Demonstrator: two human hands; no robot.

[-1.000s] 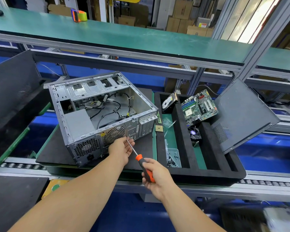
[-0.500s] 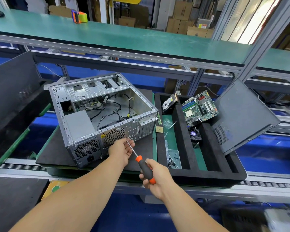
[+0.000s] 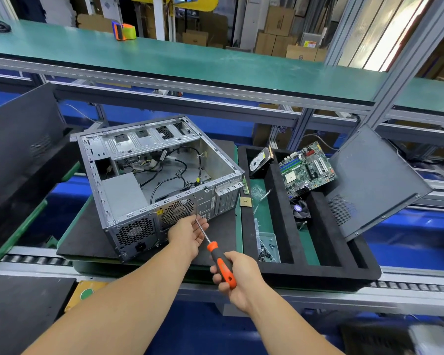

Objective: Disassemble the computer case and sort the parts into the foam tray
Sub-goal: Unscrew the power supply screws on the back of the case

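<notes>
Both hands work at the rear of the open computer case [image 3: 154, 180], which lies on its side on a dark mat [image 3: 87, 237]. One, the right hand [image 3: 237, 278], grips an orange-handled screwdriver [image 3: 222, 265]; its shaft crosses the left hand [image 3: 187, 234], fingers relaxed (touching the case's back panel). Just right sits the foam tray [image 3: 318, 271], holding the motherboard [image 3: 306, 169].

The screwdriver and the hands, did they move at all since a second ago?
Hardly. The right hand still grips the orange-and-black screwdriver, tip still at the computer case back panel; it only shifted a touch. The left hand stays by the tip, palm up, fingers relaxed. Nothing was picked up or let go. The case and the parts in the foam tray stayed put.
</notes>
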